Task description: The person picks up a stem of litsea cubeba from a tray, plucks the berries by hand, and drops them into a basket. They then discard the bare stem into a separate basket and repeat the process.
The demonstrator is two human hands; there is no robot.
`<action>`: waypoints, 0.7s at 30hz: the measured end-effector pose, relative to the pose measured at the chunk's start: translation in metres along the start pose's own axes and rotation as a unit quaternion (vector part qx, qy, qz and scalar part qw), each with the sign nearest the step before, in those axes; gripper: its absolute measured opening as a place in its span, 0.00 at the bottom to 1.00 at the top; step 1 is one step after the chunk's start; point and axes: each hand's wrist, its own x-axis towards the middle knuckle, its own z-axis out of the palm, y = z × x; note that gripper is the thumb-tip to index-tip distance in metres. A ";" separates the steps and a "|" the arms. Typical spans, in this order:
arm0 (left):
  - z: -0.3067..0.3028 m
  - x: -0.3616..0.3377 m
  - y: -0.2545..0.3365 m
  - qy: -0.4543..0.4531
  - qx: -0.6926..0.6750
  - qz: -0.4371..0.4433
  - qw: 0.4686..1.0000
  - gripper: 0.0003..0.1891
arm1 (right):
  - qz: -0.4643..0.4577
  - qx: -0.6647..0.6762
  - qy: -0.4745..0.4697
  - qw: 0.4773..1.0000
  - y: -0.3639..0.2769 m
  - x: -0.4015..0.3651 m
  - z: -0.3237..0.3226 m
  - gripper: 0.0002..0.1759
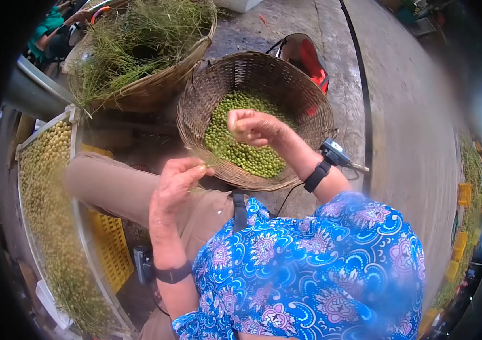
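Note:
A round wicker basket (312, 107) stands in front of me with small round green fruits (259, 161) heaped in its bottom. Over the fruits, my right hand (257, 128) is closed with curled fingers; whatever it may hold is hidden. Near the basket's front left rim, above my thigh, my left hand (175, 186) is closed in a pinch. A thin, blurred green stem (209, 161) shows at its fingertips. Both wrists wear dark bands, and a small device is attached by the right one.
A bigger basket (156, 90) piled with green twiggy stems stands at the upper left. On my left is a white-framed tray of yellow-green fruits (45, 187), with a yellow crate (110, 241) beside it. A red and black bag (309, 59) lies behind the wicker basket. Another person sits far left.

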 end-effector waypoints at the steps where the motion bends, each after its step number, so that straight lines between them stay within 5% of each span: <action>1: -0.004 -0.002 0.002 0.000 0.000 -0.001 1.000 0.07 | -0.011 0.015 0.028 0.999 -0.004 -0.003 -0.005 0.09; 5: -0.018 -0.011 0.008 0.018 -0.004 -0.004 1.000 0.08 | -0.016 0.007 0.069 0.997 -0.007 -0.009 -0.018 0.10; 8: -0.019 -0.009 0.008 0.012 -0.048 -0.015 0.999 0.08 | 0.092 -0.170 0.188 0.963 0.002 -0.004 -0.028 0.12; 9: -0.017 -0.009 0.007 0.024 -0.048 -0.006 0.999 0.09 | 0.150 -0.343 0.251 0.893 0.003 -0.002 -0.016 0.19; 10: -0.016 -0.009 0.007 0.039 -0.048 0.002 0.998 0.09 | 0.053 -0.627 0.262 0.732 0.021 -0.003 -0.031 0.22; 11: -0.016 -0.009 0.006 0.051 -0.053 -0.002 0.997 0.09 | -0.057 -0.837 0.239 0.489 0.042 -0.004 -0.045 0.25; 13: -0.022 -0.008 0.006 0.073 -0.085 0.002 0.994 0.09 | -0.110 -0.813 0.238 0.520 0.028 0.007 0.001 0.21; 15: -0.026 -0.007 0.000 0.094 -0.086 0.006 0.992 0.09 | -0.068 -0.597 0.246 0.760 0.016 0.016 0.046 0.14; 16: -0.025 -0.006 0.000 0.129 -0.087 0.011 0.988 0.09 | -0.168 -0.589 0.259 0.747 0.016 0.019 0.067 0.10; 21: -0.032 -0.001 0.000 0.212 -0.084 0.049 0.972 0.07 | -0.356 -0.522 0.183 0.753 0.007 0.043 0.144 0.16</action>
